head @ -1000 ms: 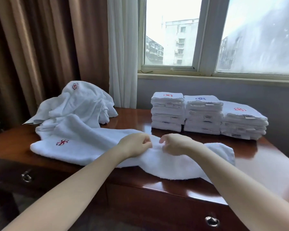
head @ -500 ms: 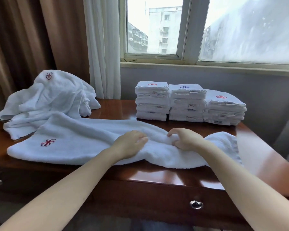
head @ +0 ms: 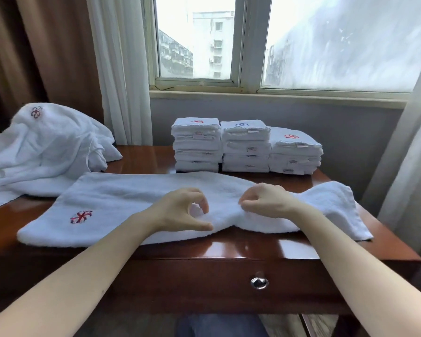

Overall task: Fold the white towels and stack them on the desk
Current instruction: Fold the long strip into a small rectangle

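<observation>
A long white towel (head: 131, 198) with a red emblem lies lengthwise across the front of the wooden desk (head: 265, 249). My left hand (head: 180, 210) sits at its middle, thumb and fingers curled around a raised fold of the cloth. Just to the right, my right hand (head: 265, 200) pinches the towel's near edge with curled fingers. Three stacks of folded white towels (head: 246, 147) stand side by side at the back of the desk. A heap of unfolded white towels (head: 46, 147) lies at the left.
A drawer with a metal ring pull (head: 259, 282) runs under the desk front. Curtains (head: 122, 69) hang behind the heap and at the far right. The window sill (head: 277, 96) is behind the stacks.
The view has shifted left and closer. The towel now lies flatter and more spread along the desk. Both hands have stayed at its middle, gathering the cloth between them.
</observation>
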{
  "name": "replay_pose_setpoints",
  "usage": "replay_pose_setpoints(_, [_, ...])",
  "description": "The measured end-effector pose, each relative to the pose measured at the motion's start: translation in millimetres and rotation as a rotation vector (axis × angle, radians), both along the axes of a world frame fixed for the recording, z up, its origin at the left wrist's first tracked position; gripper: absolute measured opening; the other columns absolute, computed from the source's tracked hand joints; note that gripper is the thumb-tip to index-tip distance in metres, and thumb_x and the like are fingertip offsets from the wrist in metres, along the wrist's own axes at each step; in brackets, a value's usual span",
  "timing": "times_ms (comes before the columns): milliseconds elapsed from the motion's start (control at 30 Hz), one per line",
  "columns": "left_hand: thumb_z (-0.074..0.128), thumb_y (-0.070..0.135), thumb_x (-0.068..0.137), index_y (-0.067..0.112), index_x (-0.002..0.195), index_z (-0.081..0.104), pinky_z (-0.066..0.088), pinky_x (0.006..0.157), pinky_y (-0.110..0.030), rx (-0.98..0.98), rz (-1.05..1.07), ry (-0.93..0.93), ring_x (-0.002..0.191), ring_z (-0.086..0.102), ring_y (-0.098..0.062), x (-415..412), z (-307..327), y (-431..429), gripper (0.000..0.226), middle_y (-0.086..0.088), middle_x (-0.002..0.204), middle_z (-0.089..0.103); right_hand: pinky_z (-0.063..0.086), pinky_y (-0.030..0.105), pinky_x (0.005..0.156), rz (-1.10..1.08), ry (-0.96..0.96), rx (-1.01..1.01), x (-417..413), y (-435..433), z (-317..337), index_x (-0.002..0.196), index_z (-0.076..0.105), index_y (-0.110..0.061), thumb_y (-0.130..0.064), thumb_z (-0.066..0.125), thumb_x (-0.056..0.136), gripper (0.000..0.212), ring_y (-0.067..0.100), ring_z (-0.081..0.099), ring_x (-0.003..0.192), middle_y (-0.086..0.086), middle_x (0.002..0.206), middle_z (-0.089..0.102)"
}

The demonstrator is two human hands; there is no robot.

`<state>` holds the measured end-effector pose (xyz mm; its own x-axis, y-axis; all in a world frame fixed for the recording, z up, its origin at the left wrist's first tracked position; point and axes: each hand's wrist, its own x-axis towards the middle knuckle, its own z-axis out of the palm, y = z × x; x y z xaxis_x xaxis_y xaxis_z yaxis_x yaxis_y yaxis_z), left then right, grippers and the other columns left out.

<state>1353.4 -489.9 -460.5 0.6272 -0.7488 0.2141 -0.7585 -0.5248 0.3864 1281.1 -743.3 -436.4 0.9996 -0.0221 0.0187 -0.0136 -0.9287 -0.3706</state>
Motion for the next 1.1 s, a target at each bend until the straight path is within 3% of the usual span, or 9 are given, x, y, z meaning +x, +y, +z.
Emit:
replay_pose_setpoints(100, [0.07, 0.066, 0.063, 0.041, 0.08, 0.066, 0.048, 0.081, -0.025, 0.106, 0.075, 0.029, 0.094, 0.054, 0.002, -2.3, 13.6, 16.0, 0.031, 0.02, 0.092, 0.059, 0.032, 0.028, 0.084, -0.004, 0.0, -0.184, 2.4, 8.5, 6.7, 0.085, 0.068, -0.033, -0.03, 0.061, 0.075, 0.013, 0.01, 0.057, 0.086, -0.017, 0.085, 0.064])
replay_pose_setpoints(200, [0.073, 0.059, 0.063, 0.029, 0.076, 0.063, 0.048, 0.067, -0.032, 0.317, 0.176, 0.115, 0.076, 0.056, -0.006, -5.4, 27.7, 29.3, 0.034, 0.016, 0.079, 0.059, 0.04, 0.027, 0.071, -0.129, -0.139, -0.343, 2.9, 13.3, 13.4, 0.084, 0.065, -0.031, -0.02, 0.058, 0.08, 0.014, 0.018, 0.06, 0.087, -0.011, 0.092, 0.067])
replay_pose_setpoints(300, [0.075, 0.035, 0.074, 0.015, 0.062, 0.041, 0.029, 0.055, -0.032, 0.413, 0.285, 0.109, 0.055, 0.038, -0.016, -9.8, 35.1, 37.7, 0.041, 0.002, 0.061, 0.039, 0.046, 0.03, 0.069, -0.215, -0.231, -0.265, 0.8, 13.4, 16.0, 0.099, 0.064, -0.025, -0.017, 0.048, 0.089, 0.021, 0.023, 0.063, 0.09, -0.005, 0.096, 0.067])
replay_pose_setpoints(433, [0.061, 0.028, 0.088, 0.018, 0.069, 0.049, 0.031, 0.054, -0.023, 0.234, 0.581, -0.089, 0.054, 0.059, -0.012, -12.4, 43.9, 40.8, 0.025, 0.006, 0.061, 0.06, 0.04, 0.032, 0.069, -0.261, -0.395, -0.075, -4.9, 11.2, 16.7, 0.106, 0.06, -0.023, -0.023, 0.048, 0.095, 0.016, 0.027, 0.061, 0.097, 0.002, 0.105, 0.068])
replay_pose_setpoints(500, [0.052, 0.022, 0.093, 0.023, 0.087, 0.062, 0.04, 0.059, -0.026, 0.127, 0.65, -0.171, 0.065, 0.067, -0.011, -17.8, 53.3, 38.8, 0.012, 0.004, 0.074, 0.07, 0.042, 0.033, 0.072, -0.262, -0.516, 0.013, -10.9, 10.3, 22.3, 0.105, 0.062, -0.019, -0.023, 0.052, 0.095, 0.014, 0.029, 0.061, 0.1, 0.004, 0.109, 0.068])
replay_pose_setpoints(600, [0.047, 0.018, 0.097, 0.021, 0.103, 0.066, 0.046, 0.073, -0.035, -0.04, 0.667, -0.34, 0.097, 0.062, -0.029, -20.9, 65.6, 35.6, 0.02, -0.005, 0.104, 0.067, 0.045, 0.036, 0.077, -0.232, -0.673, 0.089, -20.7, 12.1, 34.8, 0.102, 0.063, -0.015, -0.018, 0.054, 0.095, 0.012, 0.029, 0.061, 0.096, 0.006, 0.107, 0.065])
replay_pose_setpoints(800, [0.048, 0.014, 0.099, 0.01, 0.107, 0.066, 0.04, 0.086, -0.041, -0.351, 0.617, -0.658, 0.099, 0.056, -0.036, -34.1, 96.3, 34.2, 0.02, -0.014, 0.108, 0.061, 0.035, 0.027, 0.071, -0.19, -0.965, 0.142, -35.5, 14.0, 57.4, 0.103, 0.063, -0.019, -0.021, 0.056, 0.096, 0.01, 0.019, 0.061, 0.095, -0.003, 0.109, 0.063])
replay_pose_setpoints(967, [0.048, 0.011, 0.098, 0.007, 0.106, 0.064, 0.038, 0.1, -0.051, -0.48, 0.607, -0.857, 0.104, 0.053, -0.038, -54.3, 125.0, 31.2, 0.019, -0.018, 0.11, 0.058, 0.045, 0.04, 0.095, -0.125, -1.23, 0.139, -49.2, 20.5, 79.7, 0.102, 0.061, -0.018, -0.019, 0.053, 0.096, 0.01, 0.026, 0.055, 0.108, -0.002, 0.105, 0.062])
replay_pose_setpoints(1100, [0.039, 0.014, 0.098, 0.008, 0.108, 0.059, 0.024, 0.112, -0.055, -0.494, 0.665, -0.989, 0.112, 0.048, -0.039, -70.0, 147.9, 32.2, 0.023, -0.018, 0.117, 0.054, 0.035, 0.025, 0.097, -0.139, -1.473, 0.02, -62.6, 29.8, 104.2, 0.099, 0.061, -0.01, -0.013, 0.054, 0.095, 0.009, 0.023, 0.056, 0.103, 0.004, 0.101, 0.064])
